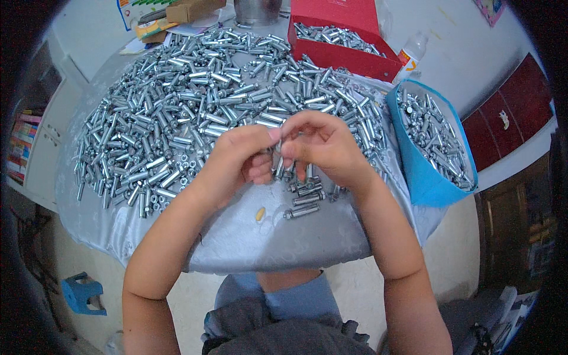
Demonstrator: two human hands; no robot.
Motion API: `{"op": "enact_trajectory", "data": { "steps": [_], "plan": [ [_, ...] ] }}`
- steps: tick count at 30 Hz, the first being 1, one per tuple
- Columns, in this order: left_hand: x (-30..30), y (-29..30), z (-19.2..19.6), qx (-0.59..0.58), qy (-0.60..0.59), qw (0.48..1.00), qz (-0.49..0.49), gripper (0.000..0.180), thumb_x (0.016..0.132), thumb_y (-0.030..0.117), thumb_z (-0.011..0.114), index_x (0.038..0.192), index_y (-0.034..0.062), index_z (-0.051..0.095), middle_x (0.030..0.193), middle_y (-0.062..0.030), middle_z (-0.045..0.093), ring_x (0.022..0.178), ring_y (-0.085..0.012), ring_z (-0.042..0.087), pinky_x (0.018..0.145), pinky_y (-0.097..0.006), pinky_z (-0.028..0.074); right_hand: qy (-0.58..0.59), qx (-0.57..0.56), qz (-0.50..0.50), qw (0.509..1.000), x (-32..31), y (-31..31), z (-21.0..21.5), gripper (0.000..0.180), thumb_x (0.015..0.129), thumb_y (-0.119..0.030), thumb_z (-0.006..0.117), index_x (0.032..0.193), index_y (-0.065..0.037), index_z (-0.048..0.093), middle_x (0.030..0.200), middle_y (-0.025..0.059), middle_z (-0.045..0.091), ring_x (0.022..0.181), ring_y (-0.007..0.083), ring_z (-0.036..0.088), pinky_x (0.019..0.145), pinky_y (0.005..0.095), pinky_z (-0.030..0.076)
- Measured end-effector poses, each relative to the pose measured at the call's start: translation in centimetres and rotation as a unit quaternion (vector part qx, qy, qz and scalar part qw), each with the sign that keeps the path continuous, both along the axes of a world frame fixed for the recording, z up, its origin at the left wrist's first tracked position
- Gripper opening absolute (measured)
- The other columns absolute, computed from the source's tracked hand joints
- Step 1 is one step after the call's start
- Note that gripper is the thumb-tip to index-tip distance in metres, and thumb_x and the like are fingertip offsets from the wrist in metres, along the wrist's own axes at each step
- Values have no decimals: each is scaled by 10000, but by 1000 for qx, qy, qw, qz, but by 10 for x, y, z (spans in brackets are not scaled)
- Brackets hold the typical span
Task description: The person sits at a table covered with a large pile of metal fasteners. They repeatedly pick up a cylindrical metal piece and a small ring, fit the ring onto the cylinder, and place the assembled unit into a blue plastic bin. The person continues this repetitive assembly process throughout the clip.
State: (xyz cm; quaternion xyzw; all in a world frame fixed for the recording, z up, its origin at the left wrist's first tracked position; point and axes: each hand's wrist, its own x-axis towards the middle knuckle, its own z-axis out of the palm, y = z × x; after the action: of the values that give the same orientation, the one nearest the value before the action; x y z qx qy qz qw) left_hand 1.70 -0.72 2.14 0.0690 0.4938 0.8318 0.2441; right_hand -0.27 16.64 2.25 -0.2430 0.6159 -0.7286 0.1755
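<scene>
Clamped from both sides, probably for steadiness, a half-hidden metal bolt [278, 145] sits between my left grip [238, 155] and right grip [329, 145], in from the bench's [236, 245] near edge, loose bolts [177, 106] spread toward its far and left edges.

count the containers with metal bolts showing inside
2: the red box at the back right of the table, and the blue bin by its right edge. The metal pot at the back might hold some too, but its opening is out of view.
</scene>
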Motion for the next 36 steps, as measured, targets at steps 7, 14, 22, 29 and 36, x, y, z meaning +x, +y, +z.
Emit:
{"op": "enact_trajectory", "data": {
  "steps": [7,14,22,29,36],
  "plan": [
    [-12,0,-9,-24,-9,998,58,165,835,237,524,779,88,480,576,56,334,494,-44,331,452,-194,289,313,161,-167,921,-3,-3,-13,206,720,-95,636,918,-43,614,801,79,600,686,136,571,574,241,463],
    [-9,1,-10,-47,21,993,106,210,855,258,498,870,52,461,564,42,343,465,-44,319,423,-201,289,329,162,-172,914,-1,-7,-10,163,748,-122,616,863,-9,594,783,100,587,683,161,568,578,254,463],
    [-9,5,-10,-71,49,988,129,173,866,250,465,850,79,449,535,65,278,437,-34,259,393,-188,222,242,223,-148,933,3,0,-8,219,734,-157,637,885,-18,563,752,70,553,624,129,517,555,239,425],
    [-10,1,-11,-64,40,992,102,223,863,250,483,910,36,441,564,42,337,446,-39,295,407,-200,280,483,186,-167,839,-3,1,-4,180,699,-104,640,855,-30,587,812,79,545,696,203,545,632,274,446],
    [-9,6,-13,-65,44,992,97,157,861,250,474,872,97,438,547,70,270,434,-30,254,386,-180,227,385,194,-179,885,6,-4,-1,149,706,-88,623,831,-27,569,823,94,546,713,233,549,610,285,453]
  ]
}}
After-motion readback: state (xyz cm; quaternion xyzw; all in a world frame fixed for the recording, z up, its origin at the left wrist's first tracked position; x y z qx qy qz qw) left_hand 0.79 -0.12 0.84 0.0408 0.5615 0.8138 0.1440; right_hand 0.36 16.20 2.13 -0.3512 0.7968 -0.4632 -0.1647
